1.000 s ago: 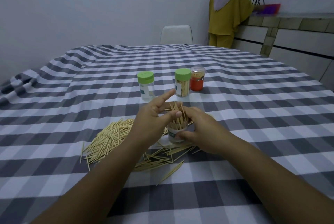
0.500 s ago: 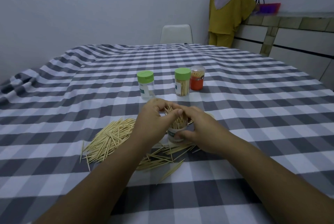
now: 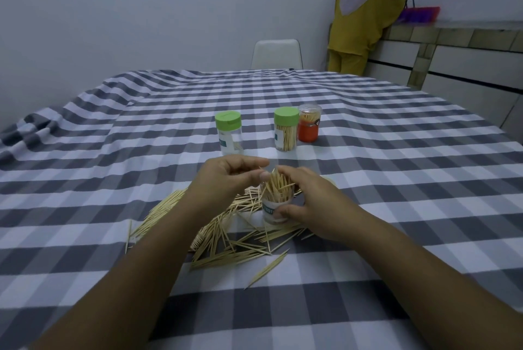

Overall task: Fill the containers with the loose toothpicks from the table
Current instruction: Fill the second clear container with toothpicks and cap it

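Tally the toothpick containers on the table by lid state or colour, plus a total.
Green lid, shut: 2, the near-empty green-lidded jar and the full green-lidded jar.
Clear cap over orange base: 1, the orange container.
Open, no lid: 1, the open jar held by the right hand, the left hand at its toothpick tips.
Total: 4
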`<state>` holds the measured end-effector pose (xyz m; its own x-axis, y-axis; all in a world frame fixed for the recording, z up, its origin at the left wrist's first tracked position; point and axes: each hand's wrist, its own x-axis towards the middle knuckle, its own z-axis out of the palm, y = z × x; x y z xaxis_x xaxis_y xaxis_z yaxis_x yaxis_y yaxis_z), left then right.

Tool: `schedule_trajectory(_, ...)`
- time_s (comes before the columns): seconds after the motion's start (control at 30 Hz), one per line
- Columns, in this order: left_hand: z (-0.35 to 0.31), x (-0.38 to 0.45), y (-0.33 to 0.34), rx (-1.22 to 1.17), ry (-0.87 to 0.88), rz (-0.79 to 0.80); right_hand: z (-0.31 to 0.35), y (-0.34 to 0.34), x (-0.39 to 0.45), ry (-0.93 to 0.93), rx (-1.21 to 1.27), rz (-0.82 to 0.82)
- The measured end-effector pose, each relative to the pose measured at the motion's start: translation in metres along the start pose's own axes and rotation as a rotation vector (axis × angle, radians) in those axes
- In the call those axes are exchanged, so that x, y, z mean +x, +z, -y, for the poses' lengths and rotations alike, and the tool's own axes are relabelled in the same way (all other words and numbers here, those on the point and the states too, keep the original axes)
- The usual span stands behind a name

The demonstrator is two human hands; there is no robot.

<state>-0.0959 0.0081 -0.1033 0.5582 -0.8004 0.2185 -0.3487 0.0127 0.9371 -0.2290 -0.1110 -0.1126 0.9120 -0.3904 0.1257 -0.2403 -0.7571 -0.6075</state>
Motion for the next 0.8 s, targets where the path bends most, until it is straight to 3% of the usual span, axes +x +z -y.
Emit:
schedule_trajectory(0.13,-0.002,-0.002,-0.002,0.166,0.08,0.077,-0.001,0.001,0.001,0.004,0.001,-0.002)
schedule_trajectory(0.33,-0.008,-0.003,-0.016,0.45,0.018,0.373,-0.001,0.001,0.0,-0.003,-0.02,-0.004)
schedule_trajectory(0.8,0.005,0.002,0.001,0.354,0.129,0.074,0.001,0.001,0.0,0.01,0.001,0.004)
